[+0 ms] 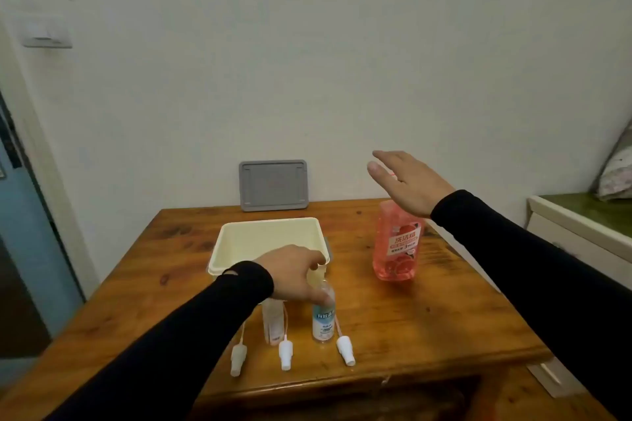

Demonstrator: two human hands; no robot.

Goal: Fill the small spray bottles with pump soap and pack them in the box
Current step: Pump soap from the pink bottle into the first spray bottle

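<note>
The small spray bottle w/ the blue-green label stands upright near the front of the table, just in front of the cream box. It is taken at its open neck by the left hand, fingers curled round the top; that grip is closed on the bottle. A second, clear bottle stands just beside it to the left, partly hidden by the wrist. Three white spray heads w/ dip tubes lie on the table in front of the bottles, so both visible bottles are uncapped and ready for filling.

The right hand hovers flat and relaxed over the top of the pink soap bottle, fingers straight, nothing held. The pump head is hidden under the palm; contact cannot be judged.

Step in hand, probably: bottle is brought under the pump spout, then soap is pumped in. To do it well, the small bottle should be held lower on the body, not at the neck, so the opening stays free. The opening should be set right under the spout before any press. Slow, short strokes are advised, since the neck is narrow and soap is thick; overflow onto label or wood is the main risk. The big bottle may tip if pressed off-centre. The grey lid leans against the wall behind the box and isn't needed yet.
</note>
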